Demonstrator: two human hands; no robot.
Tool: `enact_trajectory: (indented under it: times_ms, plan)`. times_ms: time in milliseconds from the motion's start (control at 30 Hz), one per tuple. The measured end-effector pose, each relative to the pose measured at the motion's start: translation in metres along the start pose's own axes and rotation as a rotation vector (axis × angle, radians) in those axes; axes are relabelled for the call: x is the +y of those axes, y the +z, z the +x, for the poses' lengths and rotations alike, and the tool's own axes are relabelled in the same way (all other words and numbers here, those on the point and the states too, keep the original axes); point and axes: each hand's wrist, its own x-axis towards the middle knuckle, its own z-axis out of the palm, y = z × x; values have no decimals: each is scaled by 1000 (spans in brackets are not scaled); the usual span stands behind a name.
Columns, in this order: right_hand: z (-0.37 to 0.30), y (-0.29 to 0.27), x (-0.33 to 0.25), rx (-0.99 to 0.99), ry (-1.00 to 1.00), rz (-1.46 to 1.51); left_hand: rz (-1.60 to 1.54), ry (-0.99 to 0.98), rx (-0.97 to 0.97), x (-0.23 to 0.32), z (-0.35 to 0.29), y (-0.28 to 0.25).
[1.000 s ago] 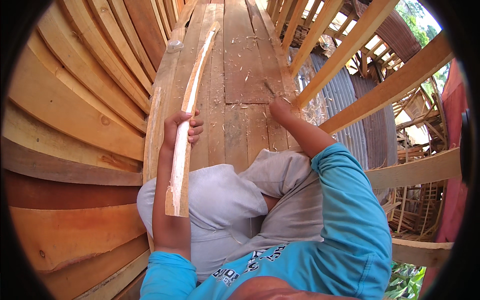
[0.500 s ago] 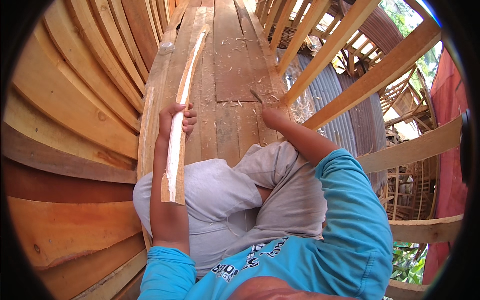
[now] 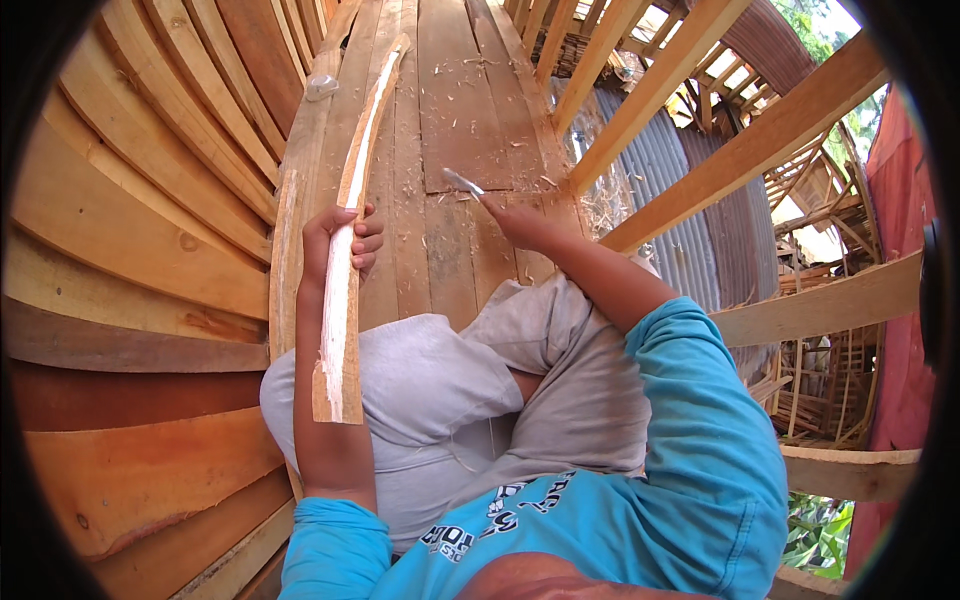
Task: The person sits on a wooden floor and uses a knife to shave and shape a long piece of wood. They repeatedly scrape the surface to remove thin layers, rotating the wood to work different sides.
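Observation:
My left hand (image 3: 340,245) is wrapped round the middle of a long wooden stick (image 3: 338,330), which has a pale, rough stripe down its upper face. The stick's squared near end lies over my left forearm, and its narrower, slightly curved far end reaches out over the floorboards. To the right, apart from the wood, my right hand (image 3: 518,222) grips a small knife (image 3: 462,184). Its blade points to the left and away from me; the fingers hide the handle.
Thin shavings are scattered over the plank floor (image 3: 460,120). Leaning boards (image 3: 140,240) line the left side, with a small clear object (image 3: 321,88) near them. Wooden railing slats (image 3: 665,100) and corrugated metal sheets (image 3: 665,200) are on the right. My crossed legs (image 3: 400,370) are close below.
My right hand has moved left with the knife, bringing the blade nearer the stick. My left hand and the stick have shifted slightly left and toward me.

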Motion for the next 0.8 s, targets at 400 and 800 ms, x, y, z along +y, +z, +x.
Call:
enact_trajectory:
  times_ms: [400, 800]
  plan:
    - [17, 33, 73, 291, 550, 180, 49, -21, 14, -4, 8, 6]
    - [38, 29, 48, 203, 432, 14, 95, 17, 76, -7, 6, 6]
